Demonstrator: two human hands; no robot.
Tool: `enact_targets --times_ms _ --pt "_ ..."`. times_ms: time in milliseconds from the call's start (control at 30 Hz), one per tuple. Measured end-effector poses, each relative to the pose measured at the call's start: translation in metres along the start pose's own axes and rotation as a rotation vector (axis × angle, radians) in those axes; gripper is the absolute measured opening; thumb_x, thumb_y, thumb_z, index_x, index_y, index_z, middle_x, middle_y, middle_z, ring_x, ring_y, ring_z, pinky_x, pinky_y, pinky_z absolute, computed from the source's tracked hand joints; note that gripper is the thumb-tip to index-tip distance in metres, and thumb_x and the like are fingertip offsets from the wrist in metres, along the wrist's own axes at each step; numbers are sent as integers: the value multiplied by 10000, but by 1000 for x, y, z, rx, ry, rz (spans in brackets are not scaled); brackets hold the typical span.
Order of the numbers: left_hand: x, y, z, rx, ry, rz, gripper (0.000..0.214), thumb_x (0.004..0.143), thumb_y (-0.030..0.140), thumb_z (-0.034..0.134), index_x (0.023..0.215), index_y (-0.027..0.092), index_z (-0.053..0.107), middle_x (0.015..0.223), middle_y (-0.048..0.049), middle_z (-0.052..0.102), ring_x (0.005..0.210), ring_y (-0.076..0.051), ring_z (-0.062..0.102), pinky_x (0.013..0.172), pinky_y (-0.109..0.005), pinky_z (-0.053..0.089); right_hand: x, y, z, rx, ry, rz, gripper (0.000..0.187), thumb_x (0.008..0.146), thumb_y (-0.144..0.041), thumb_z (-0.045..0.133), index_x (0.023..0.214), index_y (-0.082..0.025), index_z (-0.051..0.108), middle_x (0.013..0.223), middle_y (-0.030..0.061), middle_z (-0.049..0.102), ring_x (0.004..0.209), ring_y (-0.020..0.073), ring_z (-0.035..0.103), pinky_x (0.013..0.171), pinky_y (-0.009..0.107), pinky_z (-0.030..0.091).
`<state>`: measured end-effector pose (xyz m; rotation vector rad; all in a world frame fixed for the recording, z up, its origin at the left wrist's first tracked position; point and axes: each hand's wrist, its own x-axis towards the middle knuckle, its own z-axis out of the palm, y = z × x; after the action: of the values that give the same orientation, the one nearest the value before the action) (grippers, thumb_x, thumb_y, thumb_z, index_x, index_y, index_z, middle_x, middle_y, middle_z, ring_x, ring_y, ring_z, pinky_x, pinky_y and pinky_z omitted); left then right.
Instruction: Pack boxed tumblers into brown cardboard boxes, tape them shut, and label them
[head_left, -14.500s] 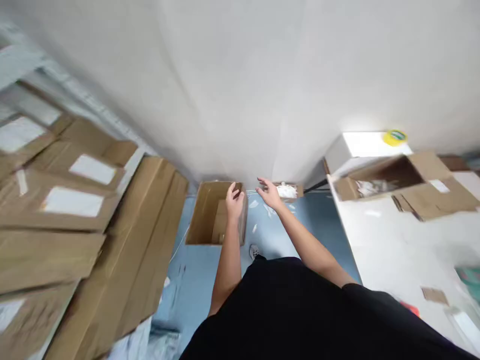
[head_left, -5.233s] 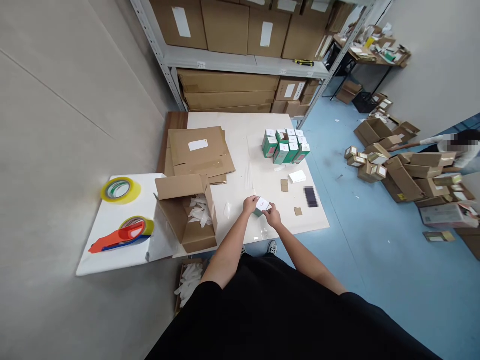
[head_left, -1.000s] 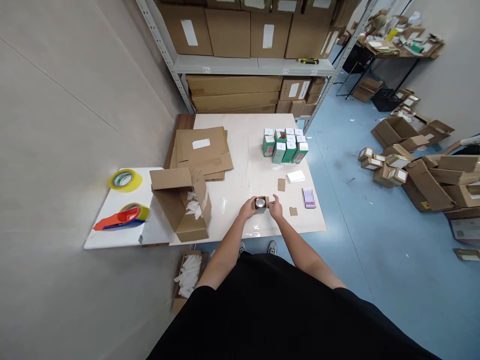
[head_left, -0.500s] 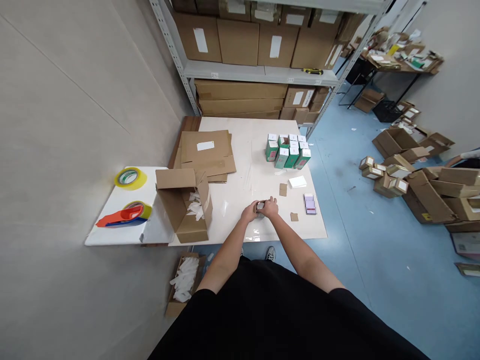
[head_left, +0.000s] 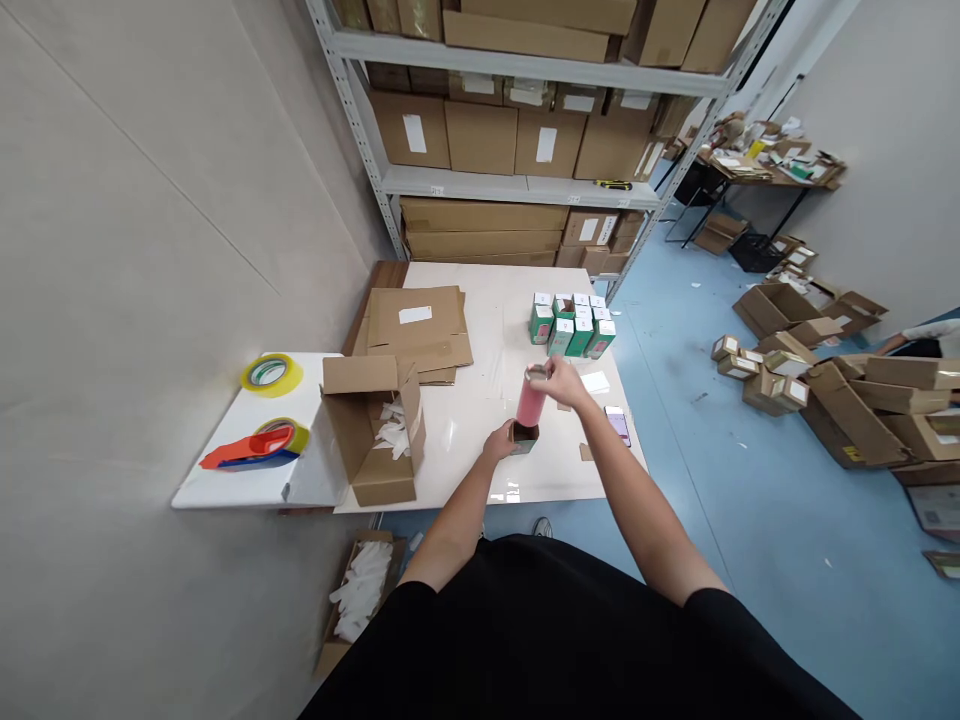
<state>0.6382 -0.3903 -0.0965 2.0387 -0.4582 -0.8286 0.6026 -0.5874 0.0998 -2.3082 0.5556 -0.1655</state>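
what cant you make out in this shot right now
All in the head view:
Small box: inside bottom, lost in shadow and behind the pink container.
White stack: partly covered by the right hand.
Phone: screen text, too small.
Green boxes: label print, too small.
Co-worker: mostly cut off by the right edge.

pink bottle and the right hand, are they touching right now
Touching. The head view shows the right hand gripping the pink bottle near its top, with no gap visible.
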Motion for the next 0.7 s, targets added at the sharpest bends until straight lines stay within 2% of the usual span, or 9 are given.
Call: enact_targets --times_ms 100,200,267,333,367,433,533,633,700 --pt "-4 8 -2 36 -17 -59 1059 526 200 910 1515 235 534 1452 -164 657 1315 -394 642 1081 -494 509 11 -26 -40 103 76 -172 393 707 -480 776 881 -253 507 784 -24 599 704 184 536 635 295 406" --pt "-7 20 -24 4 50 -38 1152 481 166 940 1549 194 508 1590 -216 519 1454 -409 520 1141 -484 470 9 -42 -60 173 131 -273 403 715 -491 778 888 -248 507 793 -33 589 693 162 513 641 288 408" --pt "-8 34 -50 -54 124 22 1004 597 212 918 1528 174 544 1595 -208 517 1480 -380 495 1156 -459 467 5 -49 -66 217 159 -297 409 727 -502 777 901 -246 510 821 -35 598 697 151 516 645 281 415" --pt "-12 57 -77 -135 237 95 676 814 323 804 1444 156 626 1504 -194 610 1403 -331 574 1156 -441 471 0 -55 -67 256 170 -303 411 745 -511 777 918 -244 516 847 -34 609 707 146 528 655 279 424" --pt "-15 72 -88 -213 295 170 541 905 377 723 1393 152 664 1436 -187 661 1348 -302 617 1144 -432 482 -2 -58 -66 271 172 -308 413 754 -518 777 924 -243 521 850 -34 611 711 146 533 660 279 428" --pt "-25 107 -104 -338 282 386 514 999 483 609 1425 197 644 1404 -150 682 1298 -263 645 1103 -423 515 -4 -63 -61 289 186 -321 424 769 -551 778 926 -243 532 833 -36 604 715 149 538 672 284 436" --pt "-41 162 -109 -380 218 634 807 853 489 831 1567 300 505 1488 -112 612 1267 -260 647 1032 -401 565 -3 -67 -51 305 208 -321 462 769 -614 784 921 -244 553 804 -40 585 723 158 545 697 296 453" --pt "-50 200 -104 -357 299 662 979 735 451 940 1586 328 471 1381 -100 662 1171 -264 677 948 -389 602 1 -66 -47 352 209 -302 492 771 -645 790 957 -237 589 831 -26 604 770 177 578 749 323 489" --pt "-51 210 -105 -346 359 647 1012 709 433 961 1585 317 467 1287 -94 697 1122 -263 692 927 -392 606 1 -61 -48 431 174 -310 512 790 -652 784 1028 -229 620 897 0 648 841 198 621 802 350 521"
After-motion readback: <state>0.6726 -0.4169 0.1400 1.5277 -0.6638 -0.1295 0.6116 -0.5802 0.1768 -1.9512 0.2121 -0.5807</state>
